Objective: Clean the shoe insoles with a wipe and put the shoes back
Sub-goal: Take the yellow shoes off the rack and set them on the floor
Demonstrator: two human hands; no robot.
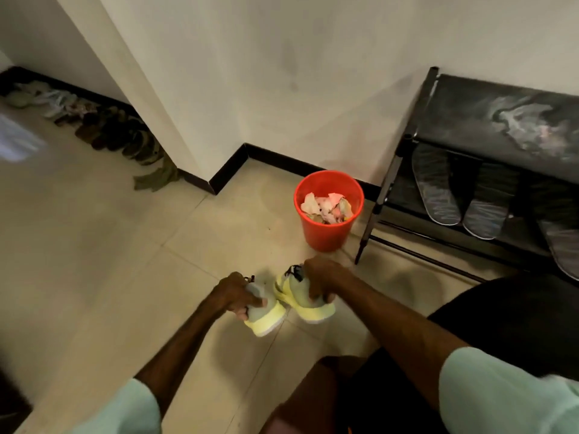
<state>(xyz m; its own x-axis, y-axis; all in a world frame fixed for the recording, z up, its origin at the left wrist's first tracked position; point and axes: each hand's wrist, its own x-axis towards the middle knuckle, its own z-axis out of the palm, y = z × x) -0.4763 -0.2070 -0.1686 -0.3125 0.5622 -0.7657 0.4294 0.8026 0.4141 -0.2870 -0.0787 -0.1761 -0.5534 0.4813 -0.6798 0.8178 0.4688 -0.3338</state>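
I hold a pair of pale grey sneakers with yellow soles low over the tiled floor. My left hand (239, 296) grips the left shoe (266, 317) by its collar, heel toward me. My right hand (319, 281) grips the right shoe (300, 296) the same way. The two shoes hang side by side, almost touching. No wipe shows in either hand, and the insoles are hidden inside the shoes.
A red bucket (326, 233) with crumpled wipes stands just beyond the shoes. A black shoe rack (404, 145) with dark slippers (438, 189) stands at the right against the wall. Several shoes (106, 130) line the far left wall. My knees are at the bottom right.
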